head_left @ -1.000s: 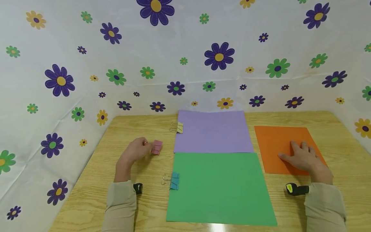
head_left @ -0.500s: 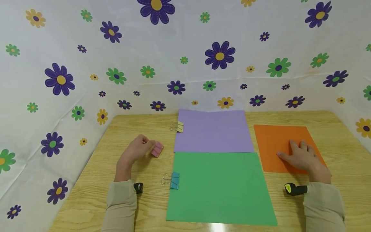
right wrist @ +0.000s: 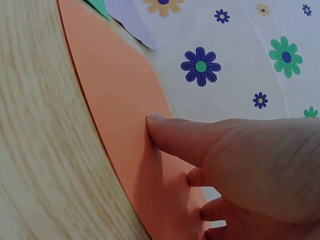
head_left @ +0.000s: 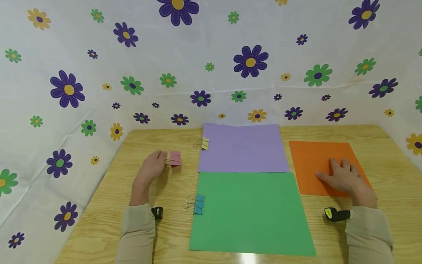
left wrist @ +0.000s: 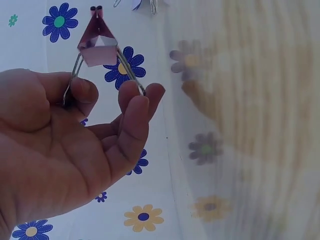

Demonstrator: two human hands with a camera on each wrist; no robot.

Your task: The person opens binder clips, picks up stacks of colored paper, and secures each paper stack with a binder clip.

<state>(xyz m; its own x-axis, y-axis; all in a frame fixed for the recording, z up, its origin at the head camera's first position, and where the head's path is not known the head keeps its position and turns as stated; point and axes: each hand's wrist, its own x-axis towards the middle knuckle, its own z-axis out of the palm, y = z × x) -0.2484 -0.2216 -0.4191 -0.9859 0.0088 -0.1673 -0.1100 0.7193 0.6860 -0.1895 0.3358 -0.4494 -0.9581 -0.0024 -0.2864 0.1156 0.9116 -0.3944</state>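
Note:
A pink binder clip [head_left: 175, 158] is pinched by its wire handles between the thumb and fingers of my left hand [head_left: 153, 167], left of the purple paper. In the left wrist view the handles [left wrist: 131, 73] are spread apart, thumb on one and fingertips on the other, with the clip's pink body [left wrist: 99, 50] pointing away from the palm. My right hand [head_left: 346, 178] rests on the orange paper [head_left: 313, 157] with its fingers spread. The right wrist view shows the thumb [right wrist: 175, 131] lying on the orange sheet [right wrist: 110, 90].
A purple sheet [head_left: 244, 150] lies at the back, with a yellow binder clip [head_left: 205, 143] on its left edge. In front of it is a green sheet [head_left: 250, 216] bearing a blue binder clip [head_left: 199, 204]. Flowered cloth [head_left: 211, 47] hangs behind the wooden table [head_left: 171, 234].
The pink clip has turned and shifted slightly up and left, and its wire handles now show at the left fingertips. The right hand stays on the orange paper.

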